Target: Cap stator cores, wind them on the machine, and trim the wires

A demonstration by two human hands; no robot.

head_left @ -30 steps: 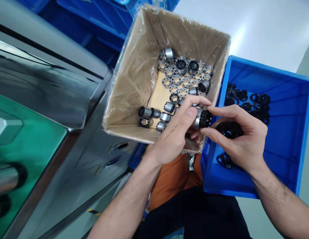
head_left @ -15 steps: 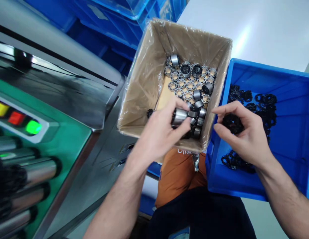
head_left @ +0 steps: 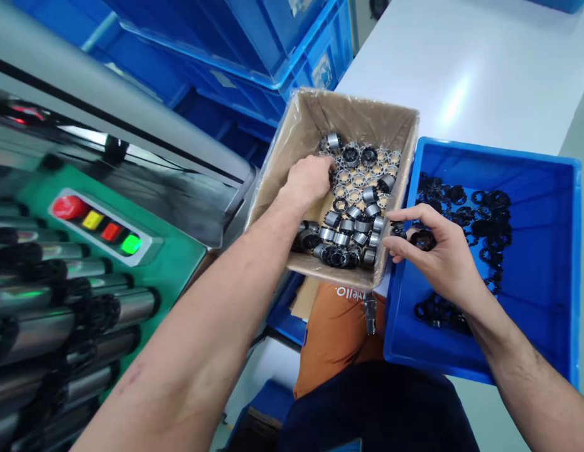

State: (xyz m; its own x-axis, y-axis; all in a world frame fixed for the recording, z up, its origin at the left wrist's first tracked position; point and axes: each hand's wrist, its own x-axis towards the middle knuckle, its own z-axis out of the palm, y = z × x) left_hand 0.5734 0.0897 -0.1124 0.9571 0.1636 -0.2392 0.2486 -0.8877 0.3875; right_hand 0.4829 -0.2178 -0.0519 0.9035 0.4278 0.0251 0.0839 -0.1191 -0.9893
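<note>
My left hand [head_left: 308, 179] reaches into the plastic-lined cardboard box [head_left: 279, 194], at the left side of the parts layer. Its fingers are curled down, with a dark bit showing at the fingertips that I cannot make out. Below it lie several short metal cylinders with black ends [head_left: 341, 238], tipped on their sides. Flat silvery toothed rings [head_left: 358, 180] cover the box floor in rows. Over the near left wall of the blue bin [head_left: 546, 263], my right hand [head_left: 445, 257] pinches a black toothed ring [head_left: 398, 231]. A second black ring [head_left: 421, 240] sits against its palm.
Black rings [head_left: 494, 216] lie in loose groups in the bin. To the left stands a green machine [head_left: 179, 242] with lit buttons [head_left: 130, 243] and rows of metal cylinders [head_left: 136, 307]. Stacked blue crates [head_left: 254, 69] rise behind the box; a white table [head_left: 414, 63] lies beyond.
My left hand has left the metal cylinders at the box's near side and moved to the far left part. My right hand now holds a black ring out at its fingertips. The view has shifted.
</note>
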